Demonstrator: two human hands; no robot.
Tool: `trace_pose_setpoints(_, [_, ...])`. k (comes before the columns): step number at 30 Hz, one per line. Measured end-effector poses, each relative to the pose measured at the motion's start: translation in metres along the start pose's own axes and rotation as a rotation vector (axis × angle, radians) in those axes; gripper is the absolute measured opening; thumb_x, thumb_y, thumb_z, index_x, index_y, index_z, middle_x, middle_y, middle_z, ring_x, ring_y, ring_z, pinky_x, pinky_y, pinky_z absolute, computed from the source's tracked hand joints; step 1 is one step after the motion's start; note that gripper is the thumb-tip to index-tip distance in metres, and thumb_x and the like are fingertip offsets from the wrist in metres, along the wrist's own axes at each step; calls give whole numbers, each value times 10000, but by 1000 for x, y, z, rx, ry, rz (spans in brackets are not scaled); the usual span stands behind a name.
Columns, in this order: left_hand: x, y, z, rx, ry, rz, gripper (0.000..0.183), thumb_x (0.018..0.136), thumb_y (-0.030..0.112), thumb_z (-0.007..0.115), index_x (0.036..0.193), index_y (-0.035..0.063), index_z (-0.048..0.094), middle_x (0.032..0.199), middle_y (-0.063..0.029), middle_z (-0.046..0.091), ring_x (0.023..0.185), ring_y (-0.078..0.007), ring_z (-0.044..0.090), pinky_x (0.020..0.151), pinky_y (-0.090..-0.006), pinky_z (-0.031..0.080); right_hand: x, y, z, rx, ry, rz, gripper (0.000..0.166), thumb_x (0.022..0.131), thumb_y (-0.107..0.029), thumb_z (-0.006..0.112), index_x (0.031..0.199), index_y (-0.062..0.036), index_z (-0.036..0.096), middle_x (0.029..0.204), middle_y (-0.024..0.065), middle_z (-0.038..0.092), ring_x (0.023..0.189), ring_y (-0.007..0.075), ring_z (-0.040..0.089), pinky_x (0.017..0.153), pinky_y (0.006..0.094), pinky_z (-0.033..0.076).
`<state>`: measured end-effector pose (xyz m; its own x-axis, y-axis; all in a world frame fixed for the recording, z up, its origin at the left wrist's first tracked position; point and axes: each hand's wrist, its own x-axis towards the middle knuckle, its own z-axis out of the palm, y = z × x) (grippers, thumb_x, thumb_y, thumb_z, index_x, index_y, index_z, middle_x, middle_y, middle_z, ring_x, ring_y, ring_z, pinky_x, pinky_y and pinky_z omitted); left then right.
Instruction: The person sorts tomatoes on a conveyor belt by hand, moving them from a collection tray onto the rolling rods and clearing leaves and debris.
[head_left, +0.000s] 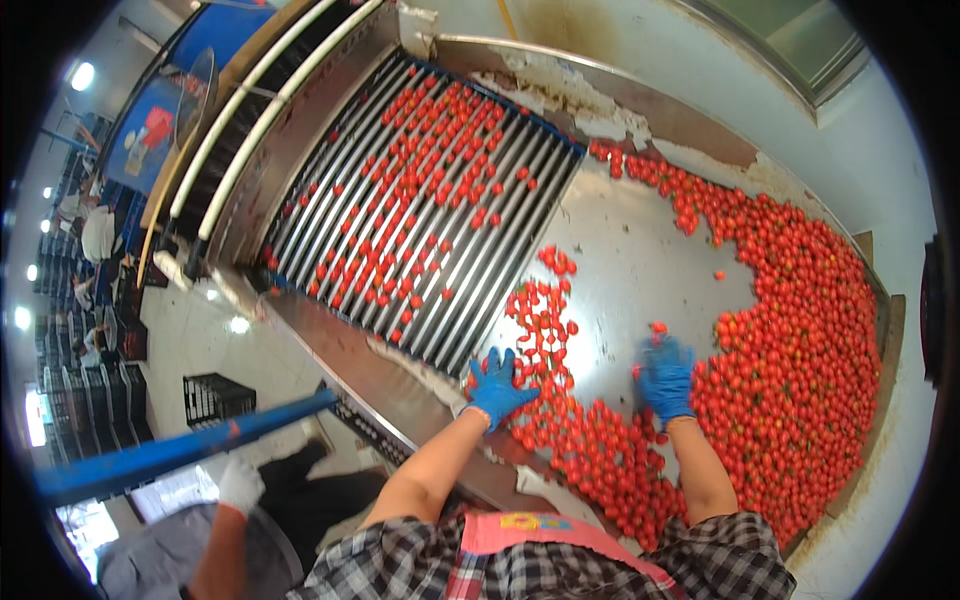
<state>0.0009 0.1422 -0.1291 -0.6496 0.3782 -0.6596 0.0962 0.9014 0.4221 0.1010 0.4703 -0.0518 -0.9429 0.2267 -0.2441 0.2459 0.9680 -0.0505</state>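
My left hand (495, 391), in a blue glove, spreads its fingers over the near edge of the metal chute (622, 232), touching small red tomatoes (544, 326) beside the roller conveyor (480, 300). Also blue-gloved, my right hand (666, 375) is slightly blurred and rests low over the bare metal. It lies against the left side of the big tomato heap (795, 360), and a few tomatoes sit at its fingertips. Neither hand visibly grasps a tomato. Between my forearms lies a thick band of tomatoes (600, 450). More tomatoes (420, 172) are scattered along the rollers.
A blue metal bar (187, 435) juts in at the lower left. Beside it is a co-worker's white-gloved hand (240, 486). A black crate (217, 399) stands on the floor, with stacked crates (90, 405) farther off. White pipes (262, 127) run past the conveyor's far end.
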Motion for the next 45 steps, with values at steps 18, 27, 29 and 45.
trace_pose_setpoints(18, [-6,35,-12,-149,-327,35,903,766,528,662,1494,196,243,1408,-223,423,1262,-447,440,1062,-525,349,-125,-31,72,1003,70,767,690,917,-311,587,1454,5,292,1507,206,293,1381,324,304,1133,405,256])
trace_pose_setpoints(27, [208,-89,-264,-19,1019,26,211,924,121,492,1076,20,598,939,-203,622,886,-350,635,720,-450,521,25,-45,78,-35,177,497,590,925,-280,483,1450,-52,340,1528,195,262,1417,388,196,1137,522,159])
trace_pose_setpoints(29, [253,-105,-302,185,1132,69,195,908,110,504,1059,29,597,922,-214,619,866,-365,641,711,-467,519,51,-28,88,-80,240,463,622,898,-311,510,1460,-103,342,1536,189,247,1420,394,188,1141,532,121])
trace_pose_setpoints(45, [274,-61,-277,-1982,250,140,207,773,-17,567,958,20,653,842,-67,654,730,-130,612,534,-196,444,82,-28,87,-76,427,436,620,873,-260,542,1441,-81,369,1488,231,300,1397,404,242,1137,542,160])
